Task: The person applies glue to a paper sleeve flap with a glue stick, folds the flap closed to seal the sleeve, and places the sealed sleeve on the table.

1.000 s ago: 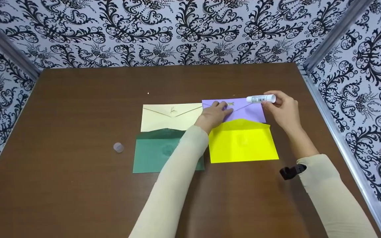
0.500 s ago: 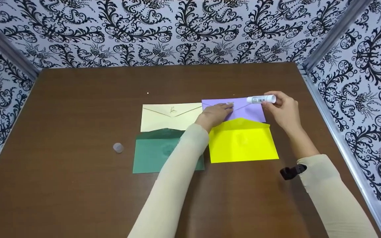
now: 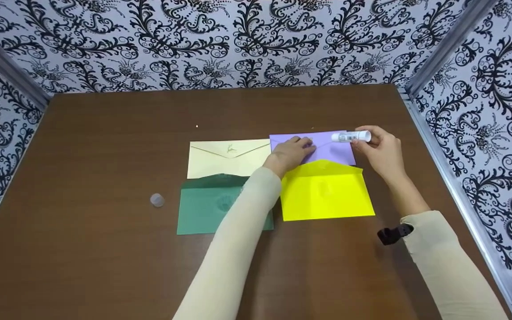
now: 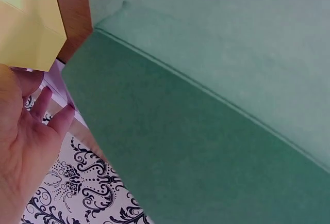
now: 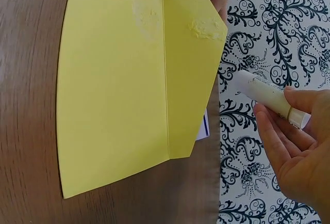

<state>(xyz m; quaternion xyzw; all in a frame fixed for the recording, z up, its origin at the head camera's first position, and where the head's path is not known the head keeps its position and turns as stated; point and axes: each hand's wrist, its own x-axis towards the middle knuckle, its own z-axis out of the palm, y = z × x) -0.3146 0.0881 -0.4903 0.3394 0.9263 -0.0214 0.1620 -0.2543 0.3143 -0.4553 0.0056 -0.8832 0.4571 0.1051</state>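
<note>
My left hand rests on the purple envelope, its fingers lying over the folded flap. In my right hand I hold a white glue stick between thumb and fingers, above the purple envelope's right end. The yellow envelope lies just in front, its flap raised toward the purple one. Smears of glue show on that flap and on the body below it in the right wrist view. The green envelope, flap up, fills much of the left wrist view.
A cream envelope with a closed flap lies left of the purple one, behind the green envelope. The glue stick's round cap sits on the brown table at the left. Patterned walls stand around the table.
My left fingers have shifted slightly across the purple envelope's flap, uncovering and covering its motif. The right hand keeps the glue stick almost in place, and the envelopes stay where they were.
</note>
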